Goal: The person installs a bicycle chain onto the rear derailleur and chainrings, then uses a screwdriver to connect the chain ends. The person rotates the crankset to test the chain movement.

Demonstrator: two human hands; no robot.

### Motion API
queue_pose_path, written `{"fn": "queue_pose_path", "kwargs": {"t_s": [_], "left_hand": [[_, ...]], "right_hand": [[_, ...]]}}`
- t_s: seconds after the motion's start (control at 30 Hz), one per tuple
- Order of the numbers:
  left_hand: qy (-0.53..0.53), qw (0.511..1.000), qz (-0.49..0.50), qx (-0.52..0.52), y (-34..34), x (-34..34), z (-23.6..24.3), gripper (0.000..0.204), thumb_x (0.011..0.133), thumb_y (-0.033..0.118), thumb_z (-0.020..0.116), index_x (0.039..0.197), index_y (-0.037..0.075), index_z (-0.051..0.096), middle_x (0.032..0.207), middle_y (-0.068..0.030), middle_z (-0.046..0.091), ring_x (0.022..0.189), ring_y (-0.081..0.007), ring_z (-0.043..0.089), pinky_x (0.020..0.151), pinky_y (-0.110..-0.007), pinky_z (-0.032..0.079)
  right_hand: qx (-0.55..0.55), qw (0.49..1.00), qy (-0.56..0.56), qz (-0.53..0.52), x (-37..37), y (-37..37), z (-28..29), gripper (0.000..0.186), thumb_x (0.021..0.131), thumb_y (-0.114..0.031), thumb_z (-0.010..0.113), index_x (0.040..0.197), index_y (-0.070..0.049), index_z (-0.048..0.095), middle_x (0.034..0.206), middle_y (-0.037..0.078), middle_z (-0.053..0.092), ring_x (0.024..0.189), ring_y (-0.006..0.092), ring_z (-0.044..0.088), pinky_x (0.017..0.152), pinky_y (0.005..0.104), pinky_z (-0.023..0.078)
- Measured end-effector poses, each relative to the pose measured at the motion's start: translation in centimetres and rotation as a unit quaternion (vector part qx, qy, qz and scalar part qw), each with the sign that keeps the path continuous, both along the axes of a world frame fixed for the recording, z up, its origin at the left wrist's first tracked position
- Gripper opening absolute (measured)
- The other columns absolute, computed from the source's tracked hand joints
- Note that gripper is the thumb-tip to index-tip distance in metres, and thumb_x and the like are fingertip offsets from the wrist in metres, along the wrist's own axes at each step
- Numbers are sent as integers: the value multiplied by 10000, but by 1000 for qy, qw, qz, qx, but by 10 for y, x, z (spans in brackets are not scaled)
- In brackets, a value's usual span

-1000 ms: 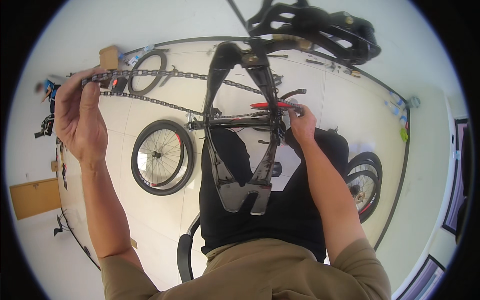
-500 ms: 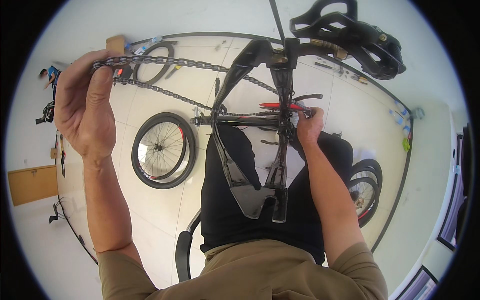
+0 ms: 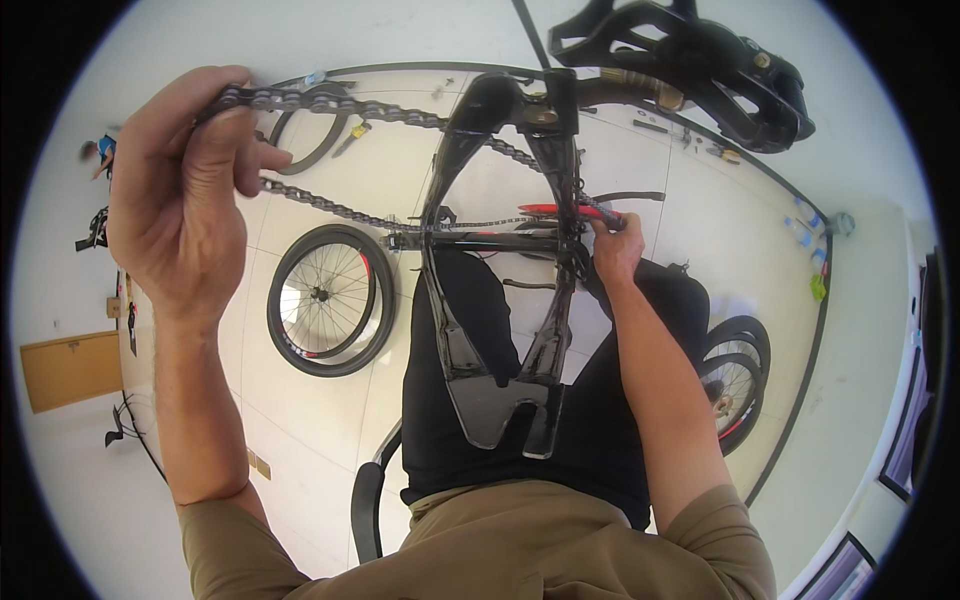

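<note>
We note a glossy black bicycle frame [image 3: 500,330] and a dull grey-silver chain [image 3: 330,105] — dark links. The tool [image 3: 565,210] shows red handles. The wheel [image 3: 330,300] on the floor has a black tyre, silver spokes and a red rim accent. The floor [image 3: 300,420] is white tile; the shirt [image 3: 500,545] is khaki — the trousers [image 3: 600,440] black.

Spoked wheel [image 3: 330,298] flat on pale floor tiles [image 3: 300,420], below the raised left hand. More wheels [image 3: 735,385] stacked beyond the right forearm. Loose tyre [image 3: 312,135] just past the left fingers.
</note>
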State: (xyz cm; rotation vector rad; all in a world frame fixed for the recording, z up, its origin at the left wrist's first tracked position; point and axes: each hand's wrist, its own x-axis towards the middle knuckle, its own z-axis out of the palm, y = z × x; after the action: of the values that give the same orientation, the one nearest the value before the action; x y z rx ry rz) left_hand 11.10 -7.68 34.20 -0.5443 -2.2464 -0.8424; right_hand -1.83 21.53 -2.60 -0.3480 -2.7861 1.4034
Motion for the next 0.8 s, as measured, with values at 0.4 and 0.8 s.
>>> {"fn": "queue_pose_path", "kwargs": {"t_s": [0.4,0.8], "left_hand": [[-125,887,252,-365,-31,27,40,385,850,-146,604,1202,8,634,1069,-120,664,949,-179,644,834,-275,523],[-310,902,160,256,-13,18,33,449,1071,345,391,1201,-40,582,1011,-203,666,853,-203,694,795,-304,567]], "right_hand": [[-29,998,-44,-24,-2,-5,-1,395,743,-284,837,970,-52,612,900,171,702,890,366,674,792,442,510],[-26,997,-71,-18,-4,-4,1,397,740,-290,833,987,-64,618,930,155,708,918,356,674,821,440,511]]}}
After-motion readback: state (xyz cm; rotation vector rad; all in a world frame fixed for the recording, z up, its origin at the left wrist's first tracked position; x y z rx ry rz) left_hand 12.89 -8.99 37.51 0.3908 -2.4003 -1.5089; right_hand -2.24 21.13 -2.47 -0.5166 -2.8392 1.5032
